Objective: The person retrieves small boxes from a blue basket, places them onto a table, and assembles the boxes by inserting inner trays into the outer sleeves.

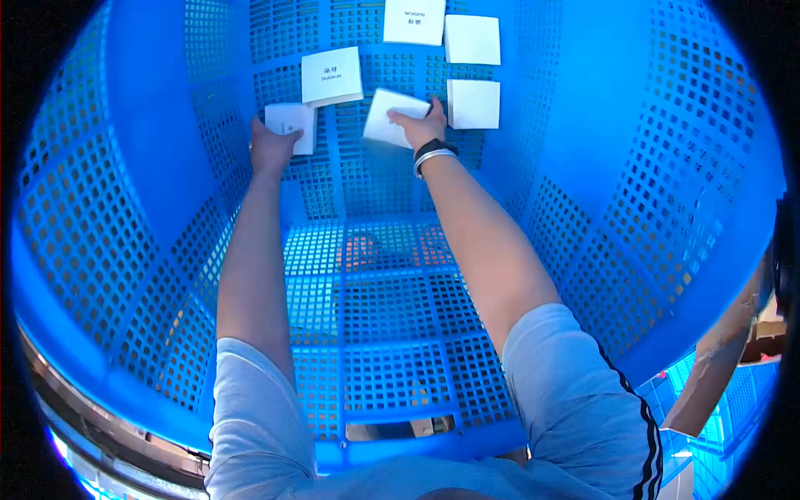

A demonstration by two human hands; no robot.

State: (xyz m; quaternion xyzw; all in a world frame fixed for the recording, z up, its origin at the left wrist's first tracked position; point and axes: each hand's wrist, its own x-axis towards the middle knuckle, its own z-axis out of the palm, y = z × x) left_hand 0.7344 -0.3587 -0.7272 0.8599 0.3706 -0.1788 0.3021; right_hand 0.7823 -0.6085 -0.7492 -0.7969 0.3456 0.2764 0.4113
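My left hand (273,148) grips a white box (287,119) near the left side of the blue basket's floor, thumb on its top. A second white box (397,112), slightly blurred and tilted, is held in my right hand (422,127), with the thumb on its face. Between and above them lies a white box with dark print (332,73), close beside the box at my left hand. Just right of my right hand sits a plain white box (473,104). A dark band and a light band circle my right wrist.
The tall perforated walls of the blue basket (575,125) surround both arms. At the far end lie a printed white box (414,21) and a plain white box (472,40). Outside the basket, brown cardboard (717,367) shows at the lower right.
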